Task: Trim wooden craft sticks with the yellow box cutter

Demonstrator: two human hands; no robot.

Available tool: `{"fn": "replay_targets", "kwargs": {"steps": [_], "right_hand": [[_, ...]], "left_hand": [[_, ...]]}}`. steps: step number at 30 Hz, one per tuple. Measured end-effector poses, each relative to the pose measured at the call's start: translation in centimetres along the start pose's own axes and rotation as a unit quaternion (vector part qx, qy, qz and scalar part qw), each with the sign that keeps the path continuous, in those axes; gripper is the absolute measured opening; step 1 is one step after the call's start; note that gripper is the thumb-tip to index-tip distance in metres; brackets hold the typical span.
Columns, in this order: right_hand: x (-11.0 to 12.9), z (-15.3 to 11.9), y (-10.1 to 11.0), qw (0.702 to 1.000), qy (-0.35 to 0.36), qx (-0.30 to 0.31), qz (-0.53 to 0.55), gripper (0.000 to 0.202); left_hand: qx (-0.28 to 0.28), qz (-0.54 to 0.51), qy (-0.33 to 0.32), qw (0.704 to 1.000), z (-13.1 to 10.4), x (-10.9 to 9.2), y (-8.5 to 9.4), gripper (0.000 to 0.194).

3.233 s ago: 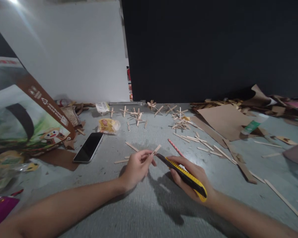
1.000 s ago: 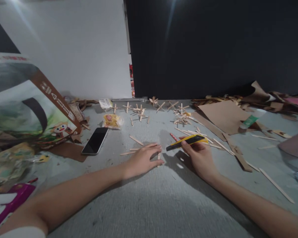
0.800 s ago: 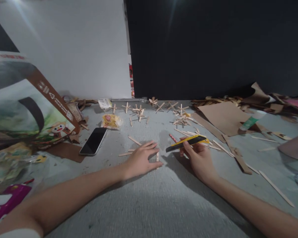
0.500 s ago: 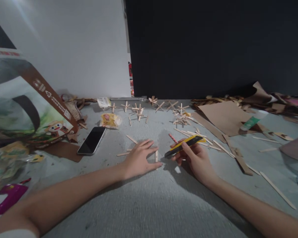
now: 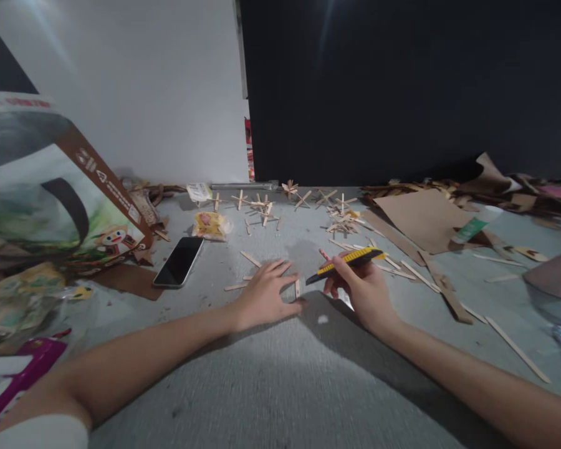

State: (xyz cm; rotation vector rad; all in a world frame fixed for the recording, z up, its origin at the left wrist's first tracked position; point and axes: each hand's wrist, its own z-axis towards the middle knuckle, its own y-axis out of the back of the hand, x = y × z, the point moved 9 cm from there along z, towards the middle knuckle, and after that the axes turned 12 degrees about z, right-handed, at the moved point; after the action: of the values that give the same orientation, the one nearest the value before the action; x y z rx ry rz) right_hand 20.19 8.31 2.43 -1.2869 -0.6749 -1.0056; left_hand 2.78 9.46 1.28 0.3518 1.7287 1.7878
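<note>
My left hand [image 5: 264, 296] lies on the grey table with its fingers spread. Between its thumb and forefinger lies a short wooden stick [image 5: 297, 286], upright in the view. My right hand [image 5: 367, 293] is closed round a yellow and black utility knife [image 5: 346, 264], whose tip points left towards that stick without touching it. Behind the knife, a red and white striped thing [image 5: 324, 254] shows at the right fingers. More wooden sticks [image 5: 250, 259] lie just beyond my left hand, partly hidden by it.
A phone [image 5: 178, 262] and a yellow packet [image 5: 211, 226] lie left of centre. Crossed sticks [image 5: 267, 212] stand along the back. Brown cardboard [image 5: 423, 218] and loose sticks [image 5: 517, 349] are at right. A large printed bag [image 5: 70, 187] is at left.
The knife has turned flatter, and its tip has come slightly up and left with my right hand. My left hand stays around the short stick. The whole view has shifted slightly.
</note>
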Motion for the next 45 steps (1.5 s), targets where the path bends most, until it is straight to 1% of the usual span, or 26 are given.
{"fn": "replay_targets", "kwargs": {"steps": [3,5,9,12,15,18,24,35,39,42,45], "right_hand": [[-0.8,0.8,-1.8,1.0,-0.007,0.025,-0.008,0.051],[-1.4,1.2,-2.2,0.999,-0.002,0.029,-0.034,0.053],[-2.7,1.2,-1.8,0.994,-0.013,0.028,-0.105,0.055],[-3.0,1.0,-1.4,0.992,-0.033,0.024,-0.117,0.06],[-3.1,0.9,-1.3,0.992,-0.053,0.018,-0.112,0.063],[-3.1,1.0,-1.5,0.992,-0.061,0.026,-0.107,0.063],[-3.1,1.1,-1.6,0.993,-0.057,0.025,-0.096,0.06],[-3.0,1.1,-1.6,0.993,-0.064,0.021,-0.096,0.062],[-3.0,1.0,-1.5,0.993,-0.059,0.019,-0.105,0.062],[-2.8,0.8,-1.6,0.991,-0.047,0.028,-0.121,0.061],[-2.8,0.7,-1.7,0.99,-0.045,0.033,-0.126,0.061]], "left_hand": [[-0.016,0.008,-0.008,1.0,0.0,-0.3,0.3,0.07],[-0.022,0.012,-0.009,1.0,-0.1,-0.3,0.4,0.07],[-0.029,0.01,-0.006,1.0,-0.3,-0.1,0.3,0.073],[-0.04,0.006,-0.009,0.999,-0.2,-0.1,0.2,0.072],[-0.04,0.01,-0.004,0.999,-0.1,-0.1,0.1,0.071],[-0.03,0.019,0.0,0.999,0.0,0.0,-0.1,0.073],[-0.033,0.01,0.002,0.999,0.0,0.1,0.1,0.07],[-0.026,0.02,0.005,0.999,0.0,0.0,0.1,0.068],[-0.027,0.014,0.001,1.0,0.0,-0.1,0.1,0.068],[-0.038,0.009,-0.003,0.999,0.0,-0.1,0.3,0.067],[-0.036,0.01,-0.004,0.999,0.0,-0.2,0.3,0.068]]}}
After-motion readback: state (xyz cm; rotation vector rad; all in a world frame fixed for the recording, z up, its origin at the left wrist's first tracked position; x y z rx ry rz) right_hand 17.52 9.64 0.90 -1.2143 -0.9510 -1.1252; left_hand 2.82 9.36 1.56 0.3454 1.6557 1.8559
